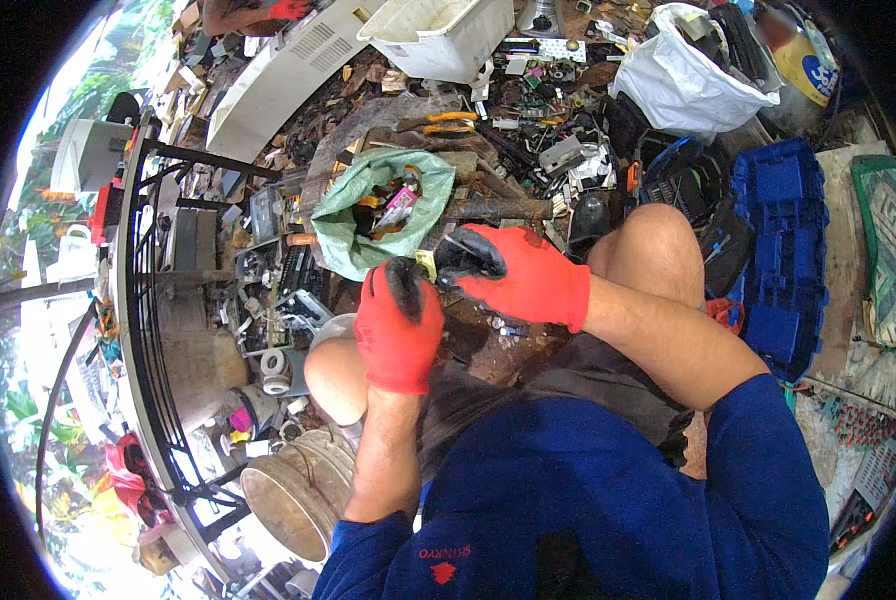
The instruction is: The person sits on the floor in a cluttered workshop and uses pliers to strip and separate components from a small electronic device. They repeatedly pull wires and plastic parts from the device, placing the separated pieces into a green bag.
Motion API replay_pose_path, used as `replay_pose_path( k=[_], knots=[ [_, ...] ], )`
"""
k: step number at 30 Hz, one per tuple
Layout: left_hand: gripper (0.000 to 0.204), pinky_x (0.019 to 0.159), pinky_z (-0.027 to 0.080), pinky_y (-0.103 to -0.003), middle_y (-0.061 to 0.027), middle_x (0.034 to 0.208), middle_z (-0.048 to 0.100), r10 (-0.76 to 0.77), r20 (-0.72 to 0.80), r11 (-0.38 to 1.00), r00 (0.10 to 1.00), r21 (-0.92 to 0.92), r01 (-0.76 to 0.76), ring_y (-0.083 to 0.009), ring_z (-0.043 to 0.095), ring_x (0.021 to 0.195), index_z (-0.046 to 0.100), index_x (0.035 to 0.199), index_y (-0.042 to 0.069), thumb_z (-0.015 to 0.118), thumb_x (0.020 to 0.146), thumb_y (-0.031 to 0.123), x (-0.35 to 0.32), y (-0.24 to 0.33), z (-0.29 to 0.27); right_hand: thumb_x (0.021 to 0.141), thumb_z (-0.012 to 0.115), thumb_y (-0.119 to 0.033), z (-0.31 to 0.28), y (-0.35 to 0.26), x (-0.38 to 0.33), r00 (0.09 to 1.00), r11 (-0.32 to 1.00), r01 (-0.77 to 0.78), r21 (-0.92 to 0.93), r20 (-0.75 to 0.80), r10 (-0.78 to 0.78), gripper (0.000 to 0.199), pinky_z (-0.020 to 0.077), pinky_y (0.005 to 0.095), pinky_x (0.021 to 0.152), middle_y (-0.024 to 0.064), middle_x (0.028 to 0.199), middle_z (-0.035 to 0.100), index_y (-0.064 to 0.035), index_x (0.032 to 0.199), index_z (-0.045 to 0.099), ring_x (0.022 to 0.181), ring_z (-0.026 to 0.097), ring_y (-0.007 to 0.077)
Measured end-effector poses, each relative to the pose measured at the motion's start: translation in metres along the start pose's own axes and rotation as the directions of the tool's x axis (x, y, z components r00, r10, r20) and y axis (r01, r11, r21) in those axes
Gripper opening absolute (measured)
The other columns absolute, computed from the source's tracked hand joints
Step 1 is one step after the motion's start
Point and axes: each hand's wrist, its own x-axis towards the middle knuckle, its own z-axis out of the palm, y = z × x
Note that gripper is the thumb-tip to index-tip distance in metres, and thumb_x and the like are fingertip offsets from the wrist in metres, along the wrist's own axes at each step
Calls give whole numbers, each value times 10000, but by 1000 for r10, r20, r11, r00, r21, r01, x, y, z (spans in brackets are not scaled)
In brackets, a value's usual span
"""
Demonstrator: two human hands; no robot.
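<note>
My left hand point(400, 330), in a red glove with black fingers and palm, is closed with its fingertips pinched together. My right hand point(516, 272), in a matching glove, is closed beside it with its fingers curled. Between the two sets of fingertips shows a small yellowish piece point(426, 264), too small to name and partly covered by the gloves. Just beyond the hands stands an open green woven sack point(343, 240) with its rim rolled out. Inside lie mixed scraps, among them a pink-and-white piece point(399, 206).
Electronic scrap point(568, 160) covers the ground ahead. Orange-handled pliers point(450, 118) lie beyond the sack. A white tub point(438, 45) and a full white sack point(688, 75) stand farther off. At right is a blue plastic case point(783, 260); at left, a black metal frame point(153, 330) and a bucket point(293, 495). Another person's red-gloved hand point(289, 9) shows far off.
</note>
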Motion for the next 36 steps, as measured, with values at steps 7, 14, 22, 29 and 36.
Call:
replay_pose_path(
  k=[7, 14, 22, 29, 36],
  knots=[
    [438, 784, 494, -470, -230, 1058, 593, 48, 121, 997, 991, 47, -54, -424, 600, 916, 533, 1158, -13, 653, 802, 212, -1, 5, -3, 825, 628, -169, 3, -1, 1, 998, 995, 62, -74, 37, -59, 394, 513, 440, 782, 246, 961, 649, 8, 1172, 569, 916, 634, 396],
    [296, 765, 493, -432, -205, 957, 623, 50, 147, 992, 988, 110, -67, -404, 611, 897, 588, 1051, 8, 654, 793, 136, -4, 17, -14, 829, 596, -151, 2, -4, -3, 992, 981, 115, -159, 79, -103, 329, 507, 465, 744, 239, 930, 644, -13, 1127, 573, 872, 623, 410],
    [212, 734, 477, -378, -180, 868, 603, 73, 20, 947, 997, -315, -63, -350, 591, 798, 595, 975, -20, 615, 774, 45, -3, 7, -6, 809, 612, -107, 6, -6, -2, 976, 975, 216, -55, -15, -217, 199, 499, 447, 656, 219, 820, 638, -22, 988, 591, 793, 615, 421],
    [182, 724, 470, -341, -137, 887, 604, 110, -56, 942, 992, -314, -122, -256, 582, 785, 590, 980, -25, 593, 803, 19, -4, 7, -4, 806, 667, -142, 19, -12, -8, 980, 999, 51, -17, -190, -53, 283, 507, 403, 679, 205, 847, 655, 4, 1043, 612, 790, 650, 346],
    [170, 779, 460, -271, -31, 969, 602, -226, 388, 304, 894, -844, 443, -111, 542, 873, 581, 1068, -15, 512, 931, 58, -6, -10, -5, 870, 639, -159, 9, 7, 2, 996, 940, -78, 332, 59, 61, 275, 496, 337, 792, 150, 942, 669, 10, 1085, 617, 891, 632, 183]
  ],
)
